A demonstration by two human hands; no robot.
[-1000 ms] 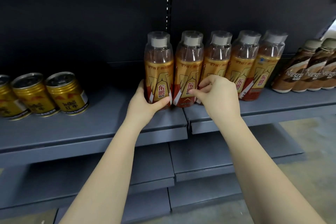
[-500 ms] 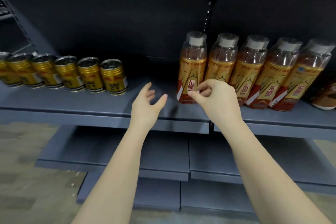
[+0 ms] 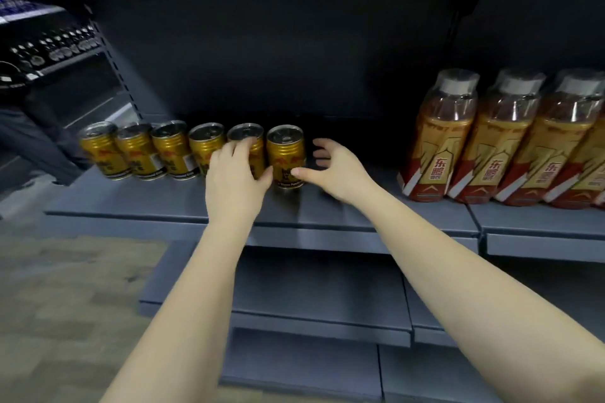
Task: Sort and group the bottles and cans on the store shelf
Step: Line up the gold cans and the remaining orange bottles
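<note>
Cans come next: both hands close on the row of short gold metal cans near the grey shelf's front edge. Left hand wraps the fifth can; right hand, fingers spread, only thumb-touches the end can. Sliding them toward the tall amber plastic bottles probably follows.

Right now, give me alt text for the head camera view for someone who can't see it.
Two bare hands reach a row of six gold cans on a grey shelf: left hand over the fifth can, right hand open beside the end can. Orange-labelled bottles stand further right.
</note>
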